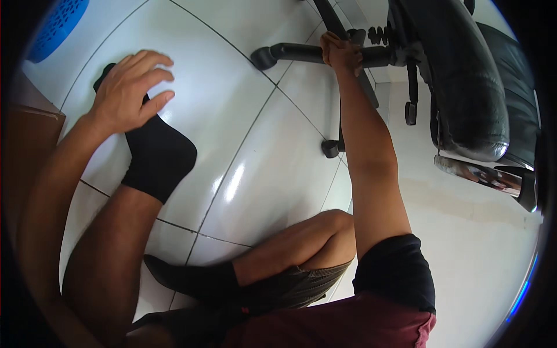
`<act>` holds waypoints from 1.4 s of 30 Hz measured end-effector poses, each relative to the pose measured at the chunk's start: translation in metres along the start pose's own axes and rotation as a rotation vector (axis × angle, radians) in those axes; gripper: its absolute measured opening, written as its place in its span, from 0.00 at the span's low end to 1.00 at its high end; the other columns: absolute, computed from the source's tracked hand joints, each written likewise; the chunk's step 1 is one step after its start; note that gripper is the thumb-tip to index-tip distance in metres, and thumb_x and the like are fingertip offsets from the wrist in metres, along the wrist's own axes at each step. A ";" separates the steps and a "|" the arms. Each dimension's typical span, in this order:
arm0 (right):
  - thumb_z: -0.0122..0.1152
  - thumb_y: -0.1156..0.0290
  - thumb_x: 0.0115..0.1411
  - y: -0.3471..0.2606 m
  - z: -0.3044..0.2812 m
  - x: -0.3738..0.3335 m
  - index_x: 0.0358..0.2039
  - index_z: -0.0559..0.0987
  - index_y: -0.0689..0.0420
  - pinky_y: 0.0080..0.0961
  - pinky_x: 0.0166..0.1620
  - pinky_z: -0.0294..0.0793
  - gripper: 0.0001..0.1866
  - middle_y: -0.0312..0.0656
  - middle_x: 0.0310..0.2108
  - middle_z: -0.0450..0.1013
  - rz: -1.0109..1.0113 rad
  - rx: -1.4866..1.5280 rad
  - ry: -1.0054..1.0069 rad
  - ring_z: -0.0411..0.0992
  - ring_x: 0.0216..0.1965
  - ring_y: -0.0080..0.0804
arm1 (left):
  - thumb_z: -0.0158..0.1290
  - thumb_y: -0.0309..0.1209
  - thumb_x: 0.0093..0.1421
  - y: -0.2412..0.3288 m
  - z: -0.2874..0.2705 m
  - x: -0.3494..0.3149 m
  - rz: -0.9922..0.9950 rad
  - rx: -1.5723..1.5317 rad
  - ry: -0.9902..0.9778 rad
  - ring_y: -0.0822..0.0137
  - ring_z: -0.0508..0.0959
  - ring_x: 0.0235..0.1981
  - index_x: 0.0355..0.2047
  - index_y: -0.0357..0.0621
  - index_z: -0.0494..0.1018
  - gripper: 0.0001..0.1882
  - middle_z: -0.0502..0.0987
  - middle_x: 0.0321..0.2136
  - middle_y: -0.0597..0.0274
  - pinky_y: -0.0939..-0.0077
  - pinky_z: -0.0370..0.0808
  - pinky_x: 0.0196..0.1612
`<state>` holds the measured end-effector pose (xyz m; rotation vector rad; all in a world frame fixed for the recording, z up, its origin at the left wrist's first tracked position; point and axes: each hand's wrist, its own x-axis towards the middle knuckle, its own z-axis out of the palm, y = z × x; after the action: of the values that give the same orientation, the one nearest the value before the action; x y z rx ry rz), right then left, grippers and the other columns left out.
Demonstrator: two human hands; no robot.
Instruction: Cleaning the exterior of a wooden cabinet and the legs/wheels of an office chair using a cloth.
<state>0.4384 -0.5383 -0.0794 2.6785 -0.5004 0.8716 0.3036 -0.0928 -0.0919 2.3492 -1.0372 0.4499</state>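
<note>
My left hand hovers over my left foot in a black sock, its fingers spread and slightly curled, with nothing in them. Whether the palm touches the sock is hidden. Stretched far out to the right, my right hand is wrapped round a black leg of the office chair's base. The chair is tipped over, its black padded seat standing on edge at the right. Part of the grip is hidden behind my own fingers.
Casters stick out from the chair base. A height lever and an armrest project from the chair. At the far left stand a blue perforated basket and a brown furniture corner. My other socked foot is folded on white tiles.
</note>
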 end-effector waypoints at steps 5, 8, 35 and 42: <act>0.60 0.59 0.46 -0.025 -0.017 -0.013 0.41 0.73 0.53 0.33 0.47 0.67 0.21 0.43 0.39 0.70 -0.194 0.335 -0.255 0.69 0.42 0.40 | 0.50 0.32 0.50 -0.004 0.003 -0.009 -0.041 -0.128 0.055 0.62 0.69 0.26 0.20 0.40 0.70 0.08 0.72 0.22 0.60 0.71 0.64 0.33; 0.58 0.61 0.48 -0.008 -0.015 -0.017 0.44 0.71 0.52 0.34 0.47 0.67 0.21 0.42 0.43 0.68 -0.509 0.580 -0.234 0.66 0.46 0.38 | 0.50 0.31 0.50 -0.006 0.005 -0.008 -0.054 -0.116 0.060 0.62 0.68 0.21 0.16 0.40 0.69 0.09 0.70 0.16 0.60 0.72 0.63 0.29; 0.55 0.64 0.53 0.064 0.037 -0.033 0.44 0.68 0.57 0.34 0.50 0.65 0.19 0.42 0.46 0.66 0.017 0.680 -0.243 0.64 0.49 0.36 | 0.46 0.30 0.53 -0.018 0.023 0.006 -0.210 -0.154 0.092 0.58 0.67 0.19 0.15 0.38 0.67 0.13 0.67 0.13 0.57 0.69 0.62 0.29; 0.59 0.69 0.48 -0.083 -0.085 -0.094 0.39 0.72 0.55 0.37 0.48 0.64 0.16 0.43 0.38 0.68 -1.031 0.751 -0.170 0.64 0.46 0.44 | 0.45 0.30 0.54 -0.019 0.020 0.002 -0.240 -0.121 0.105 0.59 0.68 0.21 0.16 0.38 0.68 0.12 0.70 0.16 0.58 0.69 0.62 0.30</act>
<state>0.3581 -0.4104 -0.0833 2.9767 1.3317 0.5349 0.3210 -0.0955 -0.1132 2.2787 -0.7032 0.4016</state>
